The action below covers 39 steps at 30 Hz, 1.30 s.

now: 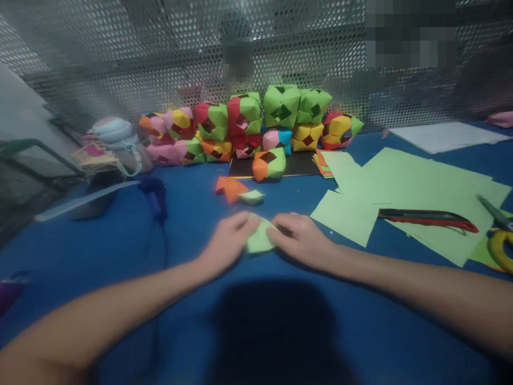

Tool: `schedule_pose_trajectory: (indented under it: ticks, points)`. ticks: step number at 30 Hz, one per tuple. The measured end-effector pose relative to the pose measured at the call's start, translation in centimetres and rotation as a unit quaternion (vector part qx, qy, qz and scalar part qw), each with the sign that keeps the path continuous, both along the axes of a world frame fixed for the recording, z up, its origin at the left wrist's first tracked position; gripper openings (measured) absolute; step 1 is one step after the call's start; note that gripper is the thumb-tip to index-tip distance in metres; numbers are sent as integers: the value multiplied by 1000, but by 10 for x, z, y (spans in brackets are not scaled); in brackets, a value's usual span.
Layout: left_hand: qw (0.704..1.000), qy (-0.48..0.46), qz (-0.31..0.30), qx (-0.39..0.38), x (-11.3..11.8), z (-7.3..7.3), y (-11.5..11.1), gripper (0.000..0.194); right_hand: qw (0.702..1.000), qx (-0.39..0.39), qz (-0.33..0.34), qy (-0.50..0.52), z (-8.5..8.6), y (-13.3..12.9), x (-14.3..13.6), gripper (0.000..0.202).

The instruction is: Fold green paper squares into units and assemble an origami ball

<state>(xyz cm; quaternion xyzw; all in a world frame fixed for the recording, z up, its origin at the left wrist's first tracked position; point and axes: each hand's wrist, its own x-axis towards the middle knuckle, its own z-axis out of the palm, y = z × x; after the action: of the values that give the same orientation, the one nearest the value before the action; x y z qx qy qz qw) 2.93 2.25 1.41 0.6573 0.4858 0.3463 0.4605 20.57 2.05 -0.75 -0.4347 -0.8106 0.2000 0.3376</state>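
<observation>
A small folded piece of light green paper lies between my hands on the blue table. My left hand pinches its left edge, thumb on top. From the other side, the fingers of my right hand close on its right edge; some fingertips are hidden beneath the hand. Just beyond the paper sit a folded orange paper piece and a small pale green folded piece. Behind them stands an orange and green paper cube, in front of several stacked paper cubes in mixed colours.
Light green sheets spread over the right side, with a red and black box cutter on them. Yellow-handled scissors lie at the right edge. A blue glue gun with a cable is at left, near a pale bottle. Perforated metal rises behind.
</observation>
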Motion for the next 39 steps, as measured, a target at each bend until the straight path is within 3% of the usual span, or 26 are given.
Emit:
schedule_pose_trajectory:
  ticks: [12, 15, 19, 25, 29, 34, 39]
  points:
    - [999, -15, -27, 9, 1, -2, -2, 27, 999, 41, -5, 5, -2, 0, 1, 31]
    - [999, 6, -39, 20, 3, -2, -3, 34, 999, 34, -10, 13, -2, 0, 0, 31]
    - [998, 21, -40, 42, 2, -4, -1, 27, 1000, 15, -2, 17, 0, 0, 1, 33]
    - [998, 29, -30, 41, 1, -6, 2, 16, 998, -12, -12, 60, 4, -2, -1, 16]
    - [999, 27, -33, 31, 1, -7, 4, 14, 994, 26, 6, 104, 2, -1, -1, 5]
    - [999, 24, -39, 25, 1, -8, 6, 8, 992, 77, 49, 89, 0, 1, 1, 8]
    - [998, 32, -50, 21, 1, -7, 5, 14, 994, 84, 35, 66, 2, 2, 2, 13]
